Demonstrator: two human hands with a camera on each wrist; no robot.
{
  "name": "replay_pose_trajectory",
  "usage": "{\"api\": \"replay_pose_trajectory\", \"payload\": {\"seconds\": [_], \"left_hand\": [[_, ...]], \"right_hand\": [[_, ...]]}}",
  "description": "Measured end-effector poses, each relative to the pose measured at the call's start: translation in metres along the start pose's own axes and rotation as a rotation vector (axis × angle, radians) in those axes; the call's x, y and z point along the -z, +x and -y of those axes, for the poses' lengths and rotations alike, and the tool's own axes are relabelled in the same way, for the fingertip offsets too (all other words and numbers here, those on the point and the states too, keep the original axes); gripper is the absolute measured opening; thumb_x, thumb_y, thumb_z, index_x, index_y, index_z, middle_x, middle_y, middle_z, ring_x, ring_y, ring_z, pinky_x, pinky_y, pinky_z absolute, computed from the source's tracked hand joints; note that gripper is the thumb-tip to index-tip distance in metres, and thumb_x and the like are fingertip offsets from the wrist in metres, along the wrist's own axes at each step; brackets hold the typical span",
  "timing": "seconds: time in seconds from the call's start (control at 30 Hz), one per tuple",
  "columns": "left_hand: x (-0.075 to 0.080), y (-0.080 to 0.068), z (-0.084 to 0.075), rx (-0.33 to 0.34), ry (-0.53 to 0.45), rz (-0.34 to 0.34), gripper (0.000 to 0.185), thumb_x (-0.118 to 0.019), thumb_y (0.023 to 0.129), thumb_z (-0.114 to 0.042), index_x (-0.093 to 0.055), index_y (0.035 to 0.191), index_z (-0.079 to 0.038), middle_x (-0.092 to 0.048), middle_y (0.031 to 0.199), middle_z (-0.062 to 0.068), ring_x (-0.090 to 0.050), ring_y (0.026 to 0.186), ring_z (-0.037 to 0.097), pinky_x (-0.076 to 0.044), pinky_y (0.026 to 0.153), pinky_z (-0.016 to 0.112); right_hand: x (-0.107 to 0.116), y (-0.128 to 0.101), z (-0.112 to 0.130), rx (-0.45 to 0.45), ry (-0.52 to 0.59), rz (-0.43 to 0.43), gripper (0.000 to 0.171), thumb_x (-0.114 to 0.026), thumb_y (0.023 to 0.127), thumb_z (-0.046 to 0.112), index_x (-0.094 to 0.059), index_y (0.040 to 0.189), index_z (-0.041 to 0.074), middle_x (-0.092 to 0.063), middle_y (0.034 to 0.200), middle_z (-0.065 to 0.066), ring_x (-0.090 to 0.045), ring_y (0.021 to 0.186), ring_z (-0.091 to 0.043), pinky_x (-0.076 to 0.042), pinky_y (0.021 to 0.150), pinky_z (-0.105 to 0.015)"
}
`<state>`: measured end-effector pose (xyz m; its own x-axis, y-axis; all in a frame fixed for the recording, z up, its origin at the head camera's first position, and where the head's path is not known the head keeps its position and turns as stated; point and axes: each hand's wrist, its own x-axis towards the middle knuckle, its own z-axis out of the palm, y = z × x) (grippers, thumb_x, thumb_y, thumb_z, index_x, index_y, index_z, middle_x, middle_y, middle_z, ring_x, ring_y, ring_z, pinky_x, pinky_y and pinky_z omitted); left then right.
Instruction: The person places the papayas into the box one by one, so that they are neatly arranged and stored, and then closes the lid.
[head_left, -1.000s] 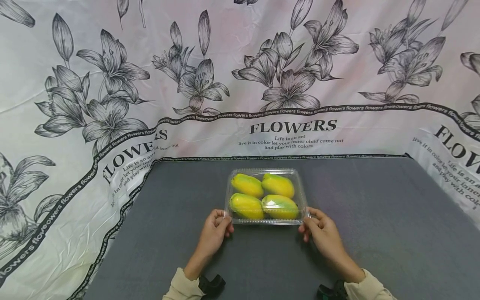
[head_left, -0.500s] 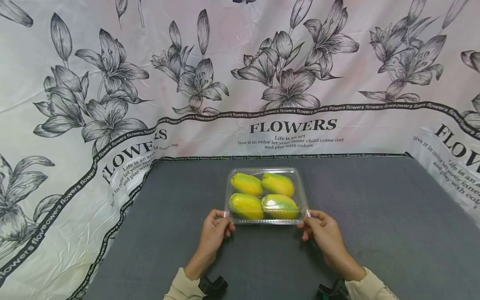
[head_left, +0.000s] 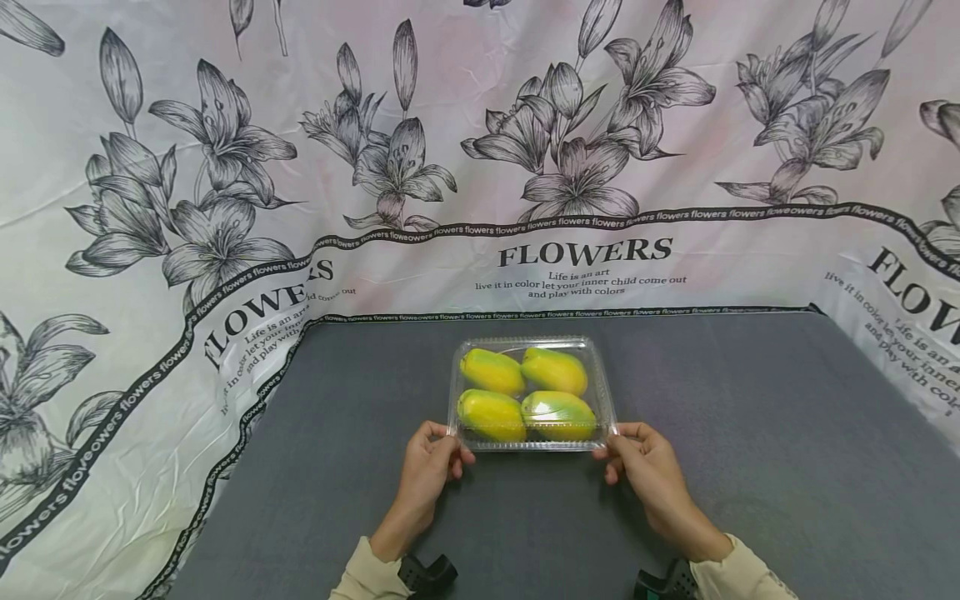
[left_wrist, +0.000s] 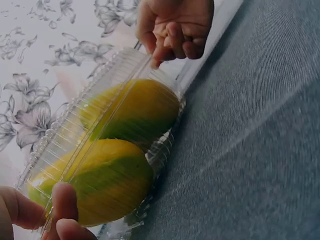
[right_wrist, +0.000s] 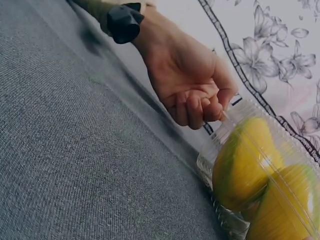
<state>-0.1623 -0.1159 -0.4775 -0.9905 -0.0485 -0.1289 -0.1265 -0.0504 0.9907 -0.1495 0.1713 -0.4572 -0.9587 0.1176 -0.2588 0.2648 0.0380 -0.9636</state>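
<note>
A clear plastic clamshell box [head_left: 534, 446] lies closed on the grey table, with several yellow-green mangoes [head_left: 491, 415] showing through its lid. At its near left corner, my left hand [head_left: 426, 467] pinches the rim between thumb and fingers. The near right corner is pinched the same way by my right hand [head_left: 648, 467]. In the left wrist view, left fingertips [left_wrist: 65, 202] grip the lid edge, while the right hand [left_wrist: 177, 27] holds the far end. The right wrist view has the left hand [right_wrist: 187, 75] at the box corner; the right hand is almost wholly out of that view.
A grey cloth covers the table [head_left: 750, 433]. Behind it and along both sides hangs a white sheet [head_left: 420, 275] printed with flowers and lettering. Each wrist wears a black device, such as the left wrist's strap [head_left: 427, 573].
</note>
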Motion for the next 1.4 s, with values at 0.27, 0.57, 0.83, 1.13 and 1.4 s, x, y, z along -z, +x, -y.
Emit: {"api": "replay_pose_trajectory", "payload": {"seconds": [0.27,0.57,0.83,1.13,1.4], "left_hand": [[-0.0023,0.0004,0.0007,-0.009,-0.025,-0.035,0.009,-0.046,0.089,0.001,-0.048,0.092,-0.007,-0.06,0.058,-0.002,-0.046,0.046,0.007,-0.038,0.045,0.018],[-0.001,-0.0002,-0.0019,0.004,-0.038,-0.023,0.012,-0.046,0.089,0.003,-0.046,0.087,-0.009,-0.058,0.057,-0.002,-0.045,0.045,0.007,-0.039,0.045,0.018],[-0.0012,-0.0016,-0.0007,-0.008,-0.045,-0.031,0.013,-0.046,0.092,0.002,-0.046,0.087,-0.01,-0.059,0.057,-0.001,-0.045,0.045,0.008,-0.039,0.045,0.019],[0.0011,-0.0022,0.0024,-0.054,-0.046,-0.033,0.013,-0.045,0.096,-0.001,-0.044,0.086,-0.009,-0.056,0.06,0.002,-0.043,0.045,0.01,-0.036,0.044,0.019],[0.0038,-0.0043,0.0027,-0.065,-0.058,-0.038,0.013,-0.042,0.095,-0.004,-0.045,0.082,-0.007,-0.052,0.064,0.004,-0.041,0.046,0.011,-0.035,0.043,0.019]], "right_hand": [[-0.0014,-0.0028,-0.0015,0.024,0.033,0.025,0.016,-0.048,0.102,0.002,-0.043,0.116,-0.001,-0.068,0.07,0.007,-0.054,0.052,-0.008,-0.052,0.06,-0.023],[-0.0019,-0.0048,-0.0006,0.052,0.048,0.031,0.014,-0.049,0.1,0.0,-0.044,0.113,-0.001,-0.067,0.068,0.007,-0.051,0.05,-0.008,-0.052,0.058,-0.024],[-0.0019,-0.0058,0.0017,0.035,0.049,0.03,0.016,-0.048,0.101,0.004,-0.045,0.115,-0.002,-0.069,0.072,0.004,-0.056,0.052,-0.01,-0.055,0.063,-0.026],[-0.0004,-0.0061,0.0029,-0.043,0.094,0.059,0.014,-0.046,0.105,0.012,-0.048,0.114,0.002,-0.066,0.081,0.001,-0.058,0.059,-0.013,-0.054,0.069,-0.028],[0.0006,-0.006,0.0041,-0.07,0.123,0.057,0.015,-0.044,0.105,0.019,-0.051,0.108,0.006,-0.062,0.079,0.001,-0.058,0.059,-0.015,-0.053,0.065,-0.031]]}}
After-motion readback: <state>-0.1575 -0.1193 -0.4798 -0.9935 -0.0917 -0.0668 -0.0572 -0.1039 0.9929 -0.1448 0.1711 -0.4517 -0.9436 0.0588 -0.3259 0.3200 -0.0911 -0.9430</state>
